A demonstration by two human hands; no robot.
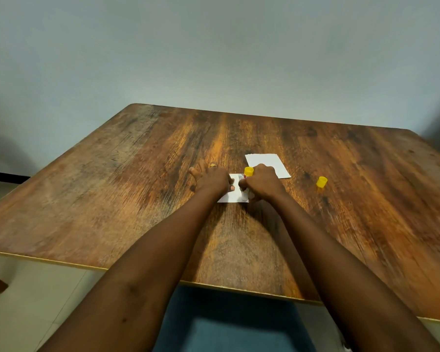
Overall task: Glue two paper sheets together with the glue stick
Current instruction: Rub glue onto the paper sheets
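Head view: much of the near paper sheet (233, 195) lies hidden beneath the two hands, so only its near left part and a strip between the hands show white on the wooden table (112, 199). The left hand (210, 177) lies on the sheet's left side with fingers spread and flat, pressing it down, gripping nothing; a ring shows on one finger. The right hand (261, 182) is closed in a fist around the glue stick (247, 182), which covers most of the barrel. The stick's yellow end pokes out above the fist and its pale lower end meets the paper, so its long axis runs steeply top to bottom, leaning a little away from the person. Whether glue is on the sheet cannot be made out, since the area is blurred. The second paper sheet (267, 163) lies flat just beyond the right hand, its near corner hidden by the knuckles. A yellow cap (321, 181) stands apart to the right.
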